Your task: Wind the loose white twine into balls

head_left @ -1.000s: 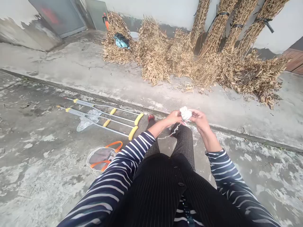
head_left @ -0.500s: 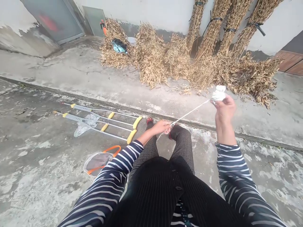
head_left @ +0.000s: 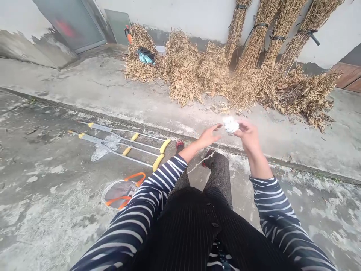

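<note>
My right hand (head_left: 249, 137) pinches a small white ball of string (head_left: 230, 125) by its right side, in front of me at about the middle of the view. Close to the ball's left side is my left hand (head_left: 208, 137), thumb and fingers apart, with nothing held in it. A loose white strand of string (head_left: 208, 158) droops below the hands, past my right shoe and down between my legs. Where the strand joins the ball is hard to make out.
A pair of crutches (head_left: 141, 152) with yellow pads lies on the ground at left, over clear plastic (head_left: 105, 148). Nearer is a bag with orange handles (head_left: 120, 194). Dried stalk bundles (head_left: 255, 41) lean on the wall, with leafy heaps (head_left: 186, 71) alongside.
My right hand has brought the ball of string leftward and lower, toward my left hand. My left hand has released the taut strand, risen rightward and opened; the strand now hangs slack.
</note>
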`<state>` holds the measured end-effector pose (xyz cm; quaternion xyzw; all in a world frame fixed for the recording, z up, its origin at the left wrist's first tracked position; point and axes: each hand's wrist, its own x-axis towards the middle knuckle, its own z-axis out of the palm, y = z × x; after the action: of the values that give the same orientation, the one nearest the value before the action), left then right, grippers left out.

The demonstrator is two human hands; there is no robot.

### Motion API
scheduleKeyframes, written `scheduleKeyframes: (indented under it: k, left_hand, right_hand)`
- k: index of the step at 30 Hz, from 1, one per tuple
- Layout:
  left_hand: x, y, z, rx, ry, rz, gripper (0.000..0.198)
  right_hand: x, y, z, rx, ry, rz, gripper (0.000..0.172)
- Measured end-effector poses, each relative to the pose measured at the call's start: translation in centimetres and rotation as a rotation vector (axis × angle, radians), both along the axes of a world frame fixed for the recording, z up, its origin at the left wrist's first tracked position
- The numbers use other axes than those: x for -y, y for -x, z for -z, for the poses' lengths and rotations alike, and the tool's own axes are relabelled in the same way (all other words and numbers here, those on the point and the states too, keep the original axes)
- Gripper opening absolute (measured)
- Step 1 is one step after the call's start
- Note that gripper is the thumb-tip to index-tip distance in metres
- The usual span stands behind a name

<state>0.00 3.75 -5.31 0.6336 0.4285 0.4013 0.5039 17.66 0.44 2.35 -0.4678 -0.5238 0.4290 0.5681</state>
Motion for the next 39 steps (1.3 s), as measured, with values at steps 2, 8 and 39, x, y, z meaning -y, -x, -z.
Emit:
scheduleKeyframes:
  k: [2,8,39]
  left_hand:
    - [0.6,-1.6,0.2,0.115,0.058,0.07,0.04]
    - [5.3,1.5,2.6,0.007,0.229,0.204,0.032]
    - [2.4,-0.2,2.4,0.045,0.062,-0.018,0.042]
  right_hand:
    - [-0.1,0.8,0.8,0.019,0.003,-0.034,0.036]
    - [-1.8,-1.9,2.6,0.283,-0.032,0.184,0.035]
    - [1.5,1.2,3.4,-0.163,0.301,-0.199,0.058]
